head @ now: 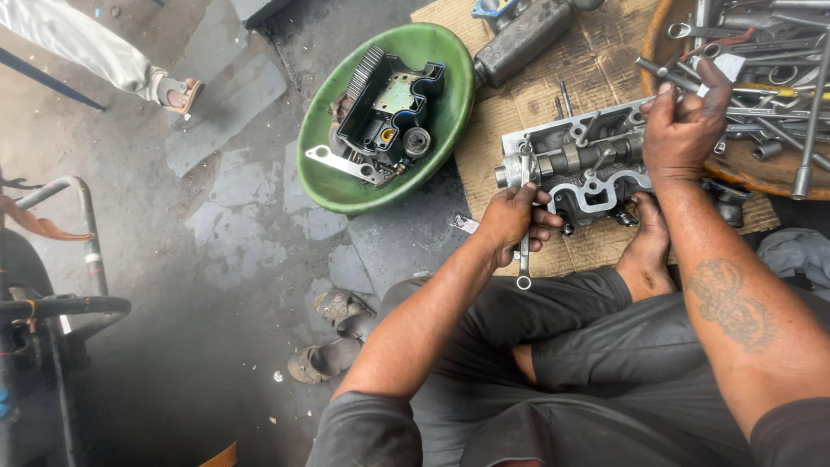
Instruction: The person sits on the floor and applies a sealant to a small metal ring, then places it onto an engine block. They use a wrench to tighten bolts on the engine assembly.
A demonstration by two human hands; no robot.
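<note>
1. While the person sits cross-legged on the ground, a grey cylinder head lies on cardboard just before one bare foot.
2. Left hand is closed around a combination wrench, its top end set on the head's left end.
3. Right hand is closed, fingers pinching a thin metal tool above the head's right side.
4. Beside them sits a green basin of engine parts; a round tray holds tools.
</note>
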